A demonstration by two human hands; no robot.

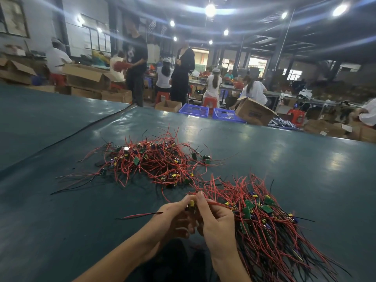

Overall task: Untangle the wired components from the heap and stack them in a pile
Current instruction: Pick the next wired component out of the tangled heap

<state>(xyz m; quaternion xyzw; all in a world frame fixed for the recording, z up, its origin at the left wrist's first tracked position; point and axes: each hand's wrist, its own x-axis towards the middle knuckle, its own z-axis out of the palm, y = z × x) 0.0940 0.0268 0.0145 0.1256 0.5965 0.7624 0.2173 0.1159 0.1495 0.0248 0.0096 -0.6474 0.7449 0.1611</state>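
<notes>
Hands meet low in the middle of the frame, over a dark green glossy worktop (295,163). The left hand (173,216) and the right hand (218,222) are drawn close together, fingertips almost touching. Between them sits a small wired component with a yellow part (191,203). The left grip is narrow, thumb and forefinger pinching that component. The right grip is narrow too, thumb and forefinger closed on the red wires that run off from it toward the right. A straight red-and-black wire pair (140,215) juts out to the left from behind the left hand, just above the worktop.

Above the hands, in the centre of the frame, lies the tangled heap of red and black wires with small green boards and yellow parts (150,159), loose ends straggling out on every side. At lower right, just beside the right hand, is the pile of like components (264,226), its wires lying roughly one way and fanning toward the lower right corner. A few strands bridge heap and pile.

Beyond the worktop's far edge, two blue plastic crates (194,110) stand beside an open brown cardboard box (254,112). Further back, people sit at long tables, red plastic stools (296,116) among them, and two people stand left of centre near more cartons.
</notes>
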